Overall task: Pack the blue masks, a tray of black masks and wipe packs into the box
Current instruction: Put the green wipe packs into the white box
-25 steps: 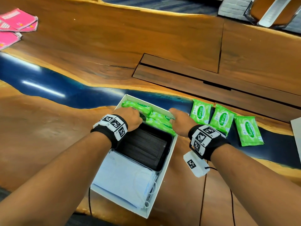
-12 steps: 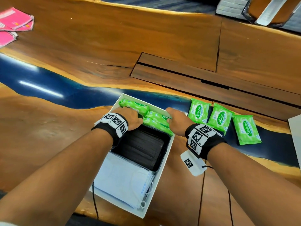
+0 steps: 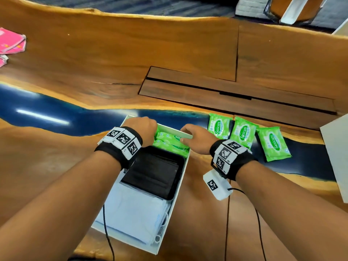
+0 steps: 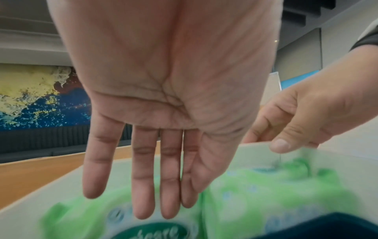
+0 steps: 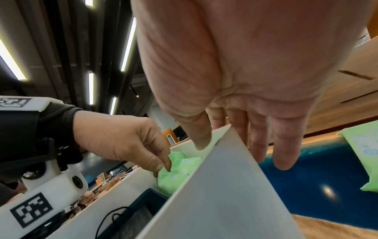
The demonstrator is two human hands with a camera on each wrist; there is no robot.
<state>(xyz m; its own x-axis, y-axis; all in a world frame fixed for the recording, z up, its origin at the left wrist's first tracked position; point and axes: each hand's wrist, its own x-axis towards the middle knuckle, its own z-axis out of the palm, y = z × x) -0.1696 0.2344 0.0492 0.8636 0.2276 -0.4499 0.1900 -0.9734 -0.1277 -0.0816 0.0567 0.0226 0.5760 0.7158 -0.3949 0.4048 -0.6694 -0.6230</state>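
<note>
Three glossy green wipe packs [image 3: 171, 143] fill far end of white cardboard box [image 3: 175, 196]; left hand [image 4: 163, 97] flat-fingered above them, right hand [image 3: 197, 138] pinching box corner; black tray [image 3: 156, 172], blue masks [image 3: 131, 217] nearer.

1. The worktop [image 3: 169, 44] is polished wood, pretty glossy, with a shiny dark blue resin-looking strip [image 3: 37, 113] across the left of the frame.
2. The box [image 3: 180, 178] looks like matt white card, smooth.
3. The wipe packs [image 3: 243, 132] are shiny green plastic film.
4. The tray [image 3: 169, 189] is smooth black plastic; the blue masks [image 3: 131, 213] look like soft matt cloth.
</note>
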